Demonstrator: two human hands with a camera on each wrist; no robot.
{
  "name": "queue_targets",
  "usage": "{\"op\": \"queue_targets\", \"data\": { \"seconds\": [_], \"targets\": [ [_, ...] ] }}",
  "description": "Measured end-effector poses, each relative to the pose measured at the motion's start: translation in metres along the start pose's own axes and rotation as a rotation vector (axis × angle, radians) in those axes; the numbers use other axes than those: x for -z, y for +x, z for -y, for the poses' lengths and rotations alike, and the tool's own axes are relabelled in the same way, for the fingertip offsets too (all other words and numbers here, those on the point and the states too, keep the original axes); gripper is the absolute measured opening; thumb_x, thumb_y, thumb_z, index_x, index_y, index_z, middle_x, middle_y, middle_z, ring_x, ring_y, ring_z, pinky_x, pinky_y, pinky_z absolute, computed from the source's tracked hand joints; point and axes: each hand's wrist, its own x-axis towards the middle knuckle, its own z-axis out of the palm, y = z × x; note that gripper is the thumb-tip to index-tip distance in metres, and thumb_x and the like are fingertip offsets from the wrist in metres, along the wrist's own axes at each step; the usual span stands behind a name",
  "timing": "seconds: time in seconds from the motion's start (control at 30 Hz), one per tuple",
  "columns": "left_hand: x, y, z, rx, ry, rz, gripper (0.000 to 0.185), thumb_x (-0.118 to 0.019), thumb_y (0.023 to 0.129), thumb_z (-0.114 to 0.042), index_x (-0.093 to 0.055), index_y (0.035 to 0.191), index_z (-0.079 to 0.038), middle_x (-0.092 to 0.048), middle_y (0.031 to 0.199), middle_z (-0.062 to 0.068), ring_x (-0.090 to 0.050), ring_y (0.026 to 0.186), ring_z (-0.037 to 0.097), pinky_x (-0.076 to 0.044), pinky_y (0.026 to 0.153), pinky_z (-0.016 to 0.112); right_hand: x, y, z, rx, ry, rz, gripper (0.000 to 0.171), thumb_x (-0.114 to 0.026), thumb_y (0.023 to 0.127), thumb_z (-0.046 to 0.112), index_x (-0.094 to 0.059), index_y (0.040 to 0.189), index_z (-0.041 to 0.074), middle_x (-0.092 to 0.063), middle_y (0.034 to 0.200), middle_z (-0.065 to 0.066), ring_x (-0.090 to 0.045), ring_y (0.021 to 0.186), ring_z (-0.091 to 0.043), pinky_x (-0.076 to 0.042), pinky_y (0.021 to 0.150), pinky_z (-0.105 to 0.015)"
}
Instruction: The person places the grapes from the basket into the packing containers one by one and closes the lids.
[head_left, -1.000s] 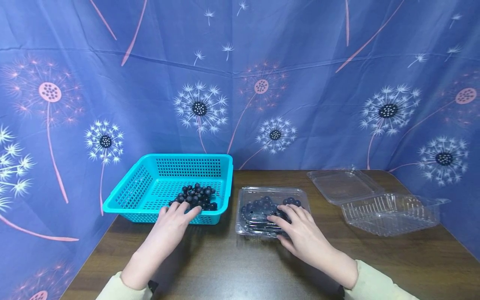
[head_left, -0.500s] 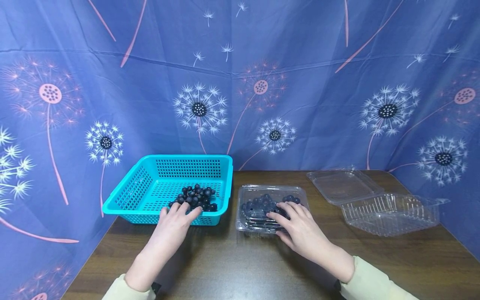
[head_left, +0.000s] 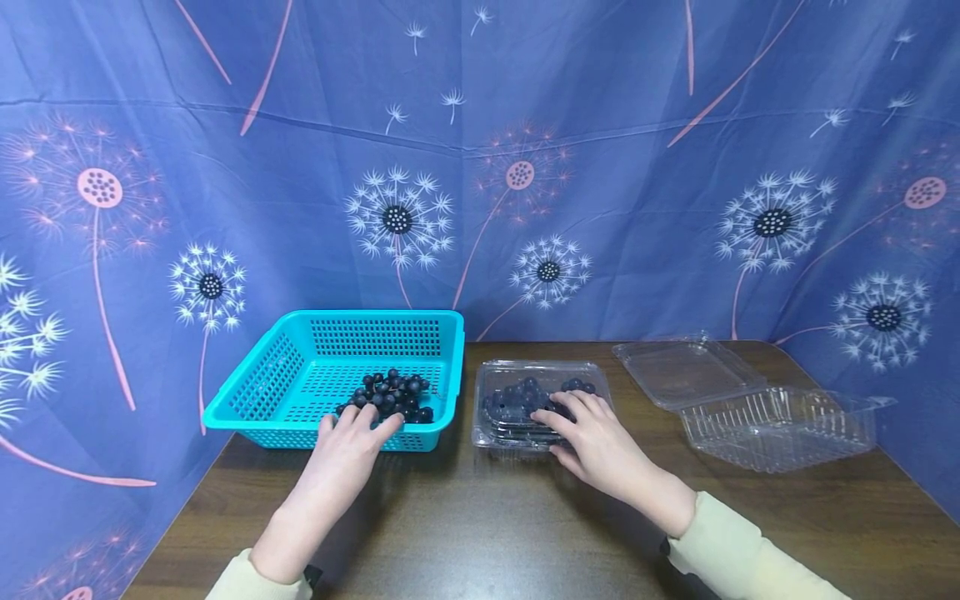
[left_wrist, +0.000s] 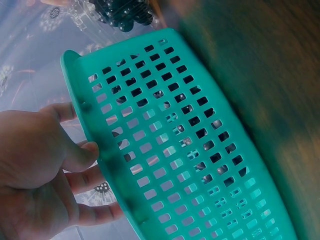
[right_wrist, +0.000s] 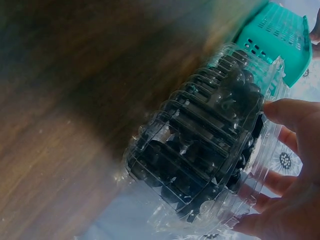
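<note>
My left hand (head_left: 348, 454) rests on the near rim of a turquoise plastic basket (head_left: 262, 436); its fingers lie over the rim and its thumb touches the edge in the left wrist view. Dark grapes (head_left: 390, 392) lie in the basket just beyond those fingers. At the table's middle, my right hand (head_left: 596, 442) holds a clear plastic clamshell box (head_left: 487, 375) by its near right edge, with fingers on the lid and thumb at the front. Through the ribbed wall in the right wrist view I see dark grapes (right_wrist: 195, 150) filling the box. The lid lies over them.
A second clear clamshell box (head_left: 780, 429) stands on the right with its lid (head_left: 686, 371) folded back, flat towards the rear. Everything stands on a dark wooden table (head_left: 465, 533). A blue dandelion-print cloth (head_left: 637, 208) hangs behind and at both sides.
My right hand and the grape-filled clamshell box have moved a little away from me, towards the back. The left hand, the basket and its grapes look unchanged.
</note>
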Motion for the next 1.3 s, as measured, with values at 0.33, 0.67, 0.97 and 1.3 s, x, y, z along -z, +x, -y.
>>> {"op": "queue_targets", "data": {
  "seconds": [0.33,0.67,0.97,1.3],
  "targets": [
    [-0.003,0.0,0.002,-0.014,0.015,-0.006,0.05,-0.071,0.077,0.004,-0.059,0.116,-0.024,-0.061,0.104,0.014,-0.055,0.095,0.035,-0.045,0.074,0.06,-0.005,0.011,-0.011,-0.009,0.026,0.036,0.051,-0.078,0.076,0.025,-0.059,0.123,0.021,-0.056,0.122,-0.015,-0.051,0.112,-0.036,-0.041,0.095,-0.055],
    [-0.003,0.0,0.003,-0.02,0.02,0.005,0.051,-0.074,0.075,0.003,-0.059,0.117,-0.024,-0.061,0.105,0.013,-0.054,0.094,0.034,-0.045,0.07,0.055,-0.009,0.019,-0.022,-0.006,0.071,0.062,0.05,-0.077,0.077,0.023,-0.059,0.124,0.021,-0.056,0.123,-0.015,-0.051,0.113,-0.035,-0.038,0.1,-0.053],
    [-0.003,0.0,0.003,-0.004,-0.004,0.033,0.054,-0.074,0.075,0.005,-0.059,0.117,-0.024,-0.061,0.107,0.014,-0.056,0.099,0.036,-0.046,0.077,0.062,-0.016,0.024,-0.031,-0.001,0.085,0.05,0.049,-0.077,0.077,0.021,-0.059,0.123,0.021,-0.056,0.124,-0.015,-0.051,0.115,-0.034,-0.039,0.098,-0.053],
    [-0.003,-0.001,0.002,-0.001,0.0,0.022,0.053,-0.071,0.076,0.007,-0.058,0.118,-0.024,-0.061,0.106,0.013,-0.055,0.1,0.036,-0.045,0.079,0.063,-0.023,0.035,-0.043,-0.018,0.109,0.085,0.048,-0.076,0.079,0.021,-0.059,0.124,0.022,-0.056,0.125,-0.014,-0.051,0.115,-0.033,-0.04,0.098,-0.051]
  ]
}}
